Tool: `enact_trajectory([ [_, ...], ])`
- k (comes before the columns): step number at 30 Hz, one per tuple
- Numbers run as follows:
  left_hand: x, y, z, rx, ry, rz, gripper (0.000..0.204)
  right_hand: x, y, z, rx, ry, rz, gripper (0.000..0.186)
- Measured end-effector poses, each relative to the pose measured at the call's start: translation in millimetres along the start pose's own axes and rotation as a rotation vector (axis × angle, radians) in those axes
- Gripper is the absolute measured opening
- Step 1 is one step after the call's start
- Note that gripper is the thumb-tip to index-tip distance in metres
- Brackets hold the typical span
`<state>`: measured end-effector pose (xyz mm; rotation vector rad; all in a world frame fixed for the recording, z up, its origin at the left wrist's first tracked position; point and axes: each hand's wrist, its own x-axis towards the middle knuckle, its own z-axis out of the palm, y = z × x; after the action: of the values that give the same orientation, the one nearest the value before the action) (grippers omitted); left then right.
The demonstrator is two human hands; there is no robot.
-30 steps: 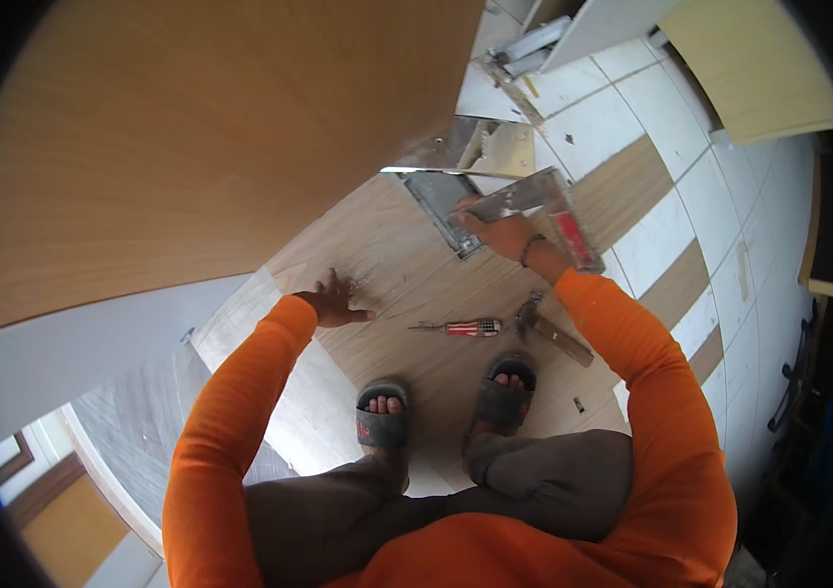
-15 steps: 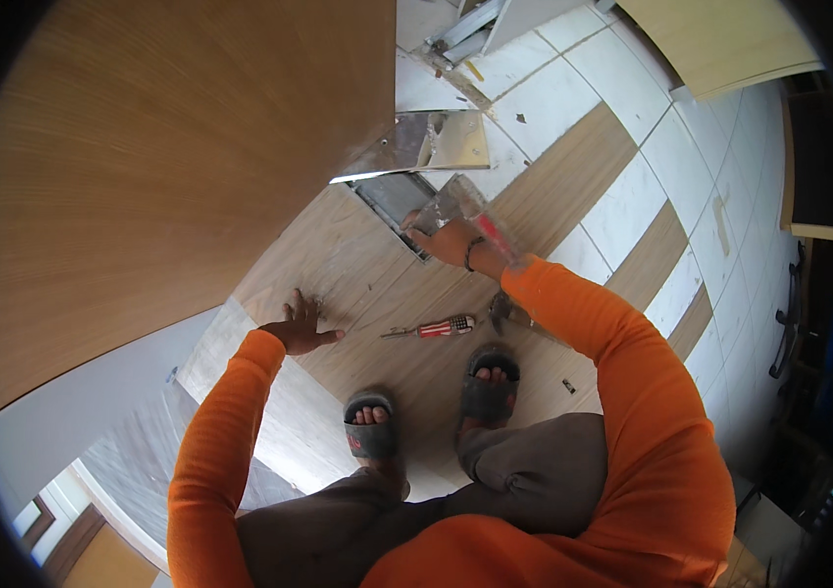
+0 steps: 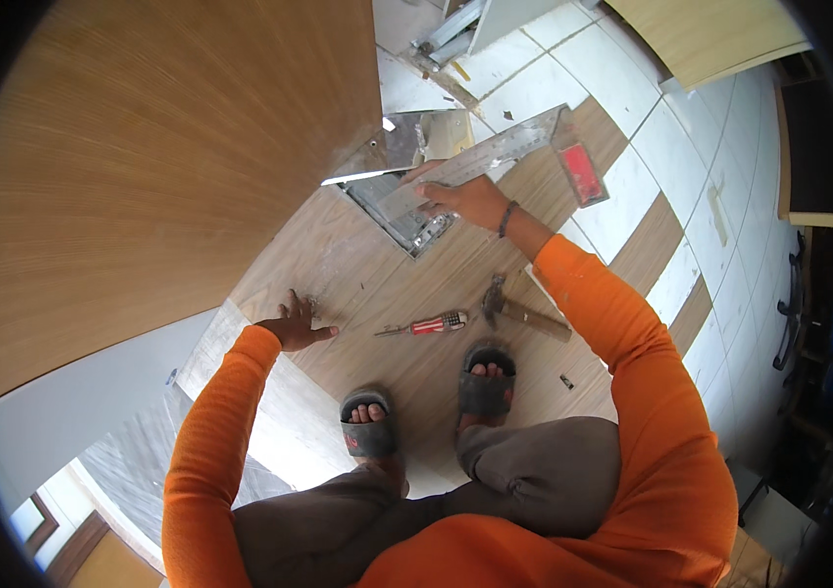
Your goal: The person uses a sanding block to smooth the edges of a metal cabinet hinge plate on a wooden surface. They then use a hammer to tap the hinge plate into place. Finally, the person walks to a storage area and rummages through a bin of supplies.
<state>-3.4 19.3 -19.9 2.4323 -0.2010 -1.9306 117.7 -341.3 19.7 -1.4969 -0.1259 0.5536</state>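
Note:
My right hand (image 3: 470,198) grips a try square (image 3: 506,147) by its steel blade. The square's short stock with a red inset points to the right. Its blade end lies over a rectangular metal-edged recess (image 3: 399,231) in the wood-look floor; whether it touches the rim is hard to tell. My left hand (image 3: 291,323) rests on the floor with its fingers spread, holding nothing. Between my hands and my feet lie a screwdriver (image 3: 426,324) with a red, striped handle and a claw hammer (image 3: 524,314) with a wooden handle.
A large brown wood-grain panel (image 3: 171,167) rises on the left. Beyond the recess lies a shiny metal plate (image 3: 416,142). White floor tiles (image 3: 598,73) extend to the right, with metal pieces (image 3: 451,39) at the top. A small dark piece (image 3: 566,382) lies near my right sandal (image 3: 487,382).
The try square has swung round in my right hand, its blade now reaching over the recess and its red stock out to the right. My left hand stays put. The hammer is less covered.

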Motion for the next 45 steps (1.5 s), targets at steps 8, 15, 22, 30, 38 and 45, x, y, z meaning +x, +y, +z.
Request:
enact_trajectory([
  [8,-1,5,-2,-0.01,0.005,0.013,0.118,-16,22,-44,-0.667,0.139,-0.054,0.021],
  [15,-4,6,1,0.019,0.004,0.009,0.114,-17,15,-43,-0.692,0.206,-0.022,0.022],
  [22,5,6,3,0.051,0.006,-0.017,0.121,-6,17,-33,-0.688,0.153,-0.086,0.026],
  [30,2,7,4,0.047,-0.01,0.01,0.118,23,50,18,-0.566,0.126,-0.241,0.023],
  [38,13,14,1,0.07,-0.021,0.06,0.116,69,127,34,-0.746,0.184,-0.291,0.028],
  [45,11,0,11,0.093,-0.039,0.047,0.117,69,46,51,-0.713,0.031,-0.133,0.034],
])
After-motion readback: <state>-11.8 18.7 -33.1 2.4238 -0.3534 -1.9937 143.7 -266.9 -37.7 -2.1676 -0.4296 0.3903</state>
